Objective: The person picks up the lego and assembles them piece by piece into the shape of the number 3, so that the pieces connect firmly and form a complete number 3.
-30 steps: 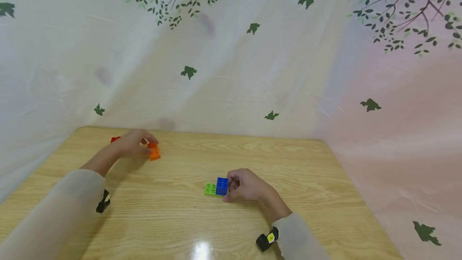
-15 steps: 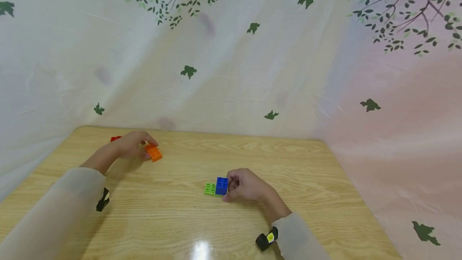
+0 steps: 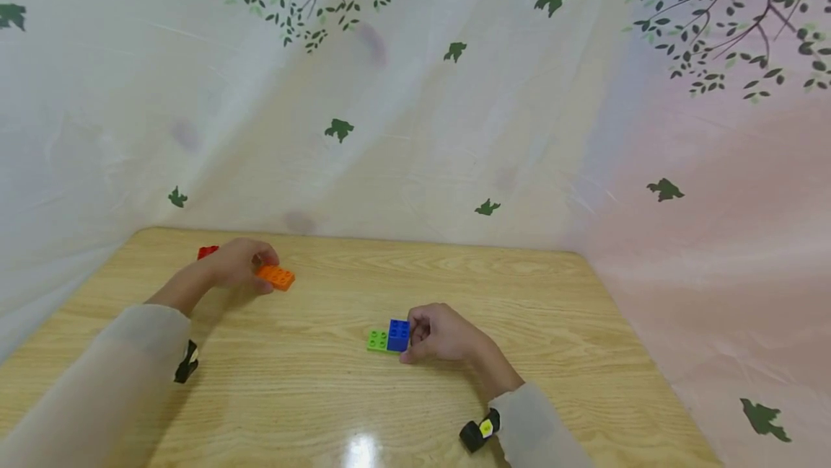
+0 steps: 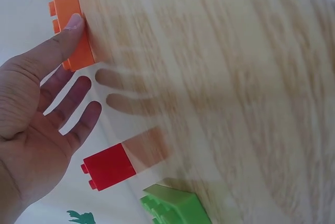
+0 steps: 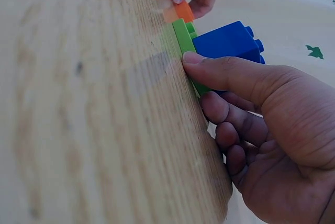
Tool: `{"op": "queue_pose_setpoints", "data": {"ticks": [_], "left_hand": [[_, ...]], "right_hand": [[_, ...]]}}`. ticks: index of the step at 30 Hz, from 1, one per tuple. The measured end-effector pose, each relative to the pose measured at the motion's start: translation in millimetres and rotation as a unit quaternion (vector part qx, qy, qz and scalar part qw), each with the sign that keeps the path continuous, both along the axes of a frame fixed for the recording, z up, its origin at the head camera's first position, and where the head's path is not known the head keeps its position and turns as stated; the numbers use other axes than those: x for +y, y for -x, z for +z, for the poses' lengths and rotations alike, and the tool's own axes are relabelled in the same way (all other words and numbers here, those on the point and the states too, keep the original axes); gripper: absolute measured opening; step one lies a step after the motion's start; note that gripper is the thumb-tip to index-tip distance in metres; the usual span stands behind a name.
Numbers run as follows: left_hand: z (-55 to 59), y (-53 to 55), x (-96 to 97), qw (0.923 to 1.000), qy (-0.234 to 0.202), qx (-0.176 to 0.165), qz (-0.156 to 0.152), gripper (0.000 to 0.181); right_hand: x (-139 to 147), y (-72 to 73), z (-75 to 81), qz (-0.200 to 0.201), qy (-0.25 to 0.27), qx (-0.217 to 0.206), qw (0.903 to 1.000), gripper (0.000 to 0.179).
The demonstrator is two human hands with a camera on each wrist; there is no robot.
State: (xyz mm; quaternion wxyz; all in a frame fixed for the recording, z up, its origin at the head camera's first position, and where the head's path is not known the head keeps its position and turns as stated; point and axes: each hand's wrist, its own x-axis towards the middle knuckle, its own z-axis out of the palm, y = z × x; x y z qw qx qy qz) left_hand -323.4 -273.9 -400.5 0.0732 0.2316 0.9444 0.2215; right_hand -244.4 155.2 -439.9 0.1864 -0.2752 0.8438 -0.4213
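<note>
Pinching a studded orange brick (image 3: 279, 278), blue block (image 3: 399, 335), thin lime-green base (image 3: 377, 340)

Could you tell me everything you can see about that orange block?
The orange block is an oblong toy brick, plastic by its look, with smooth, flat sides and round studs on top. It is studs up, over the far left part of the wooden table. The left hand pinches it near one end, with the thumb against a long side. Whether its underside quite touches the tabletop, I cannot tell.
</note>
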Motion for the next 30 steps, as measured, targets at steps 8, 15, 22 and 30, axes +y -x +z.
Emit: {"op": "queue_pose_setpoints", "data": {"ticks": [8, 15, 22, 30], "left_hand": [[-5.3, 2.1, -3.1, 0.9997, -0.007, -0.019, 0.010, 0.040], [-9.2, 2.2, -3.5, 0.9986, -0.019, -0.039, 0.029, 0.037], [-7.0, -0.4, -0.6, 0.9980, -0.041, -0.035, 0.032, 0.042], [-3.0, -6.5, 7.2, 0.9964, -0.078, -0.003, 0.031, 0.042]], "right_hand": [[0.1, 0.3, 0.0, -0.003, -0.003, 0.002, 1.0000, 0.025], [-0.3, -0.1, 0.8, 0.000, -0.003, 0.004, 1.0000, 0.025], [0.3, -1.8, 2.0, -0.001, -0.006, 0.007, 1.0000, 0.025], [0.4, -2.1, 2.1, -0.002, -0.002, 0.001, 1.0000, 0.026]]}}
